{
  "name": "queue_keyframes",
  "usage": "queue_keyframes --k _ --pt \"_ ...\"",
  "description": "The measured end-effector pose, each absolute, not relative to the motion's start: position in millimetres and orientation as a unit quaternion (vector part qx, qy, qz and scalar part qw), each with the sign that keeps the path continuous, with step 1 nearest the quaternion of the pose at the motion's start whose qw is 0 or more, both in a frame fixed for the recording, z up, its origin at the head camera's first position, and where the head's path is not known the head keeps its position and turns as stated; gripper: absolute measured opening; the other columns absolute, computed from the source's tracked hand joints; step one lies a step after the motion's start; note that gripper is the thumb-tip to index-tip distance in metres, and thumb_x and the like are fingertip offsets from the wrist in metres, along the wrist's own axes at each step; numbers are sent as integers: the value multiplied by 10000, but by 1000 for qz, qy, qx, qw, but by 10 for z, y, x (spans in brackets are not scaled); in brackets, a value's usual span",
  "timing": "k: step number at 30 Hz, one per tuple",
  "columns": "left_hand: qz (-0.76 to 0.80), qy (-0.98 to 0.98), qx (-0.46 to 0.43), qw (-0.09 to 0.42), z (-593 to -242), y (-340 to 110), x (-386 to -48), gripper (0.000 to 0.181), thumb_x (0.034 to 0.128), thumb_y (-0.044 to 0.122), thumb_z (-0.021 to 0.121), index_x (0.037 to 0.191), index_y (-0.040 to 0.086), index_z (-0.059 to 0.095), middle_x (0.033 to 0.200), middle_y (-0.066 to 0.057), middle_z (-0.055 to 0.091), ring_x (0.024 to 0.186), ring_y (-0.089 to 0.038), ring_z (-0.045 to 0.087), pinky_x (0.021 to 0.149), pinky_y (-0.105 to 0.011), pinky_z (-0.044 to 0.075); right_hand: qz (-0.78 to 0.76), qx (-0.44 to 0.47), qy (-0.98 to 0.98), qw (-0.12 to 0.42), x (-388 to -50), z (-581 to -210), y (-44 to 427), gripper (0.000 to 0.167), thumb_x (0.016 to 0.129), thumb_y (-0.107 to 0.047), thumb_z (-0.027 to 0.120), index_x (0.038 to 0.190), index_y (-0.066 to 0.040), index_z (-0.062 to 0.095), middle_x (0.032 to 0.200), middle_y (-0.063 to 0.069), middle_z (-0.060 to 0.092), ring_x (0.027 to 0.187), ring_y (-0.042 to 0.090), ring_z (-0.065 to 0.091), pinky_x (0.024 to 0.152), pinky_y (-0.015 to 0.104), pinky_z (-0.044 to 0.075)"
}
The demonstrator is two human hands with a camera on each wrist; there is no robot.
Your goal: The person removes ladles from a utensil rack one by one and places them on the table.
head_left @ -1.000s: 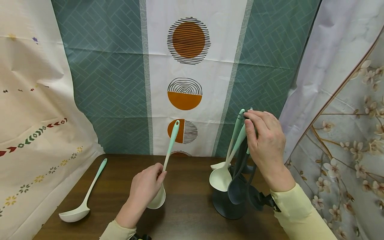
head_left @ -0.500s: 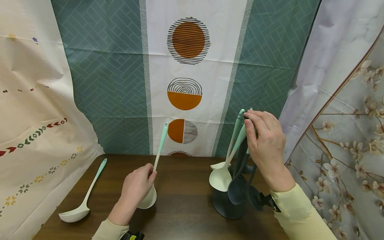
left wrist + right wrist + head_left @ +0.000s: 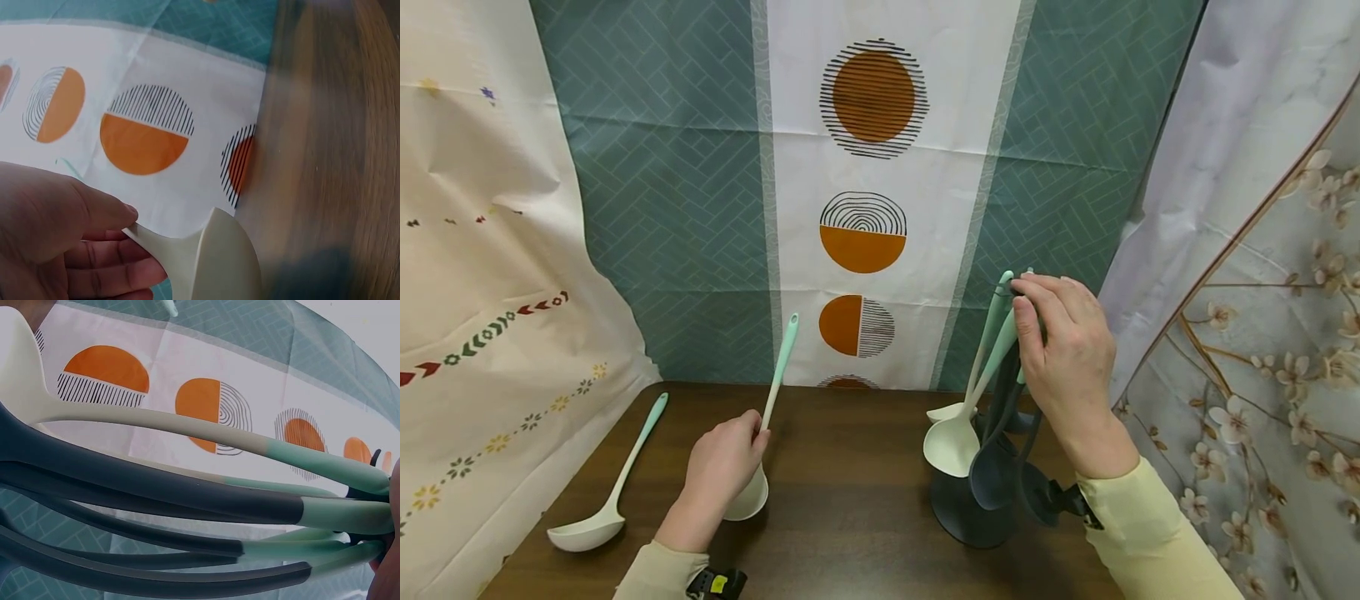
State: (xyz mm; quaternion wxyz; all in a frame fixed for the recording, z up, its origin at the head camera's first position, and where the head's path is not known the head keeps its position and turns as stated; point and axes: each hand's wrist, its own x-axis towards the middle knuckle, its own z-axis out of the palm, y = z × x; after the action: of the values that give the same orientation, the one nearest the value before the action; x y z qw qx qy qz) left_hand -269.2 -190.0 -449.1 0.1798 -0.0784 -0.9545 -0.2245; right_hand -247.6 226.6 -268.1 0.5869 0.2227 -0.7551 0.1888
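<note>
My left hand (image 3: 726, 467) grips a cream ladle (image 3: 781, 358) low on its stem, the mint handle pointing up and leaning slightly right. Its bowl (image 3: 228, 259) shows beyond the fingers in the left wrist view; whether it touches the table cannot be told. At the right, my right hand (image 3: 1067, 367) holds the top of a dark utensil stand (image 3: 973, 521), largely hidden behind the hand and utensils. From the stand hang a cream ladle (image 3: 951, 446) and several dark utensils (image 3: 156, 481) with mint handle ends. Another cream ladle (image 3: 591, 532) lies at the left.
The brown wooden table (image 3: 850, 500) runs back to a green and white cloth (image 3: 685, 208) with orange circles. A cream cloth (image 3: 490, 333) hangs on the left and a flowered curtain (image 3: 1262, 375) on the right, close to my right arm.
My left hand has moved left across the table with the ladle, still upright and leaning slightly. My right hand and the utensil stand have kept their place.
</note>
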Motion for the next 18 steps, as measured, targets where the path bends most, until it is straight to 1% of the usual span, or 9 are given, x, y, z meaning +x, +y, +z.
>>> queue_keyframes --k 7,13,18 --pt "-195 -964 -67 169 -4542 -2019 -2708 157 1006 110 788 921 59 666 668 -16 564 549 -212 510 509 -429 441 190 222 -754 588 -2464 -2668 2261 464 1181 -394 517 1286 -39 796 1314 146 758 1261 396 676 1177 481 453" --pt "-194 -967 -55 157 -4585 -2118 -2749 165 1010 119 792 926 47 669 680 -31 571 561 -222 519 517 -432 458 189 224 -754 588 -2469 -2649 2260 444 1178 -378 529 1295 -41 793 1315 146 756 1258 403 676 1172 489 457" --pt "-198 -971 -37 129 -4635 -2228 -2762 165 1023 125 767 917 52 663 697 -41 578 585 -241 541 541 -451 466 189 222 -758 584 -2464 -2666 2261 432 1176 -367 534 1293 -42 794 1316 145 756 1261 399 675 1167 502 458"
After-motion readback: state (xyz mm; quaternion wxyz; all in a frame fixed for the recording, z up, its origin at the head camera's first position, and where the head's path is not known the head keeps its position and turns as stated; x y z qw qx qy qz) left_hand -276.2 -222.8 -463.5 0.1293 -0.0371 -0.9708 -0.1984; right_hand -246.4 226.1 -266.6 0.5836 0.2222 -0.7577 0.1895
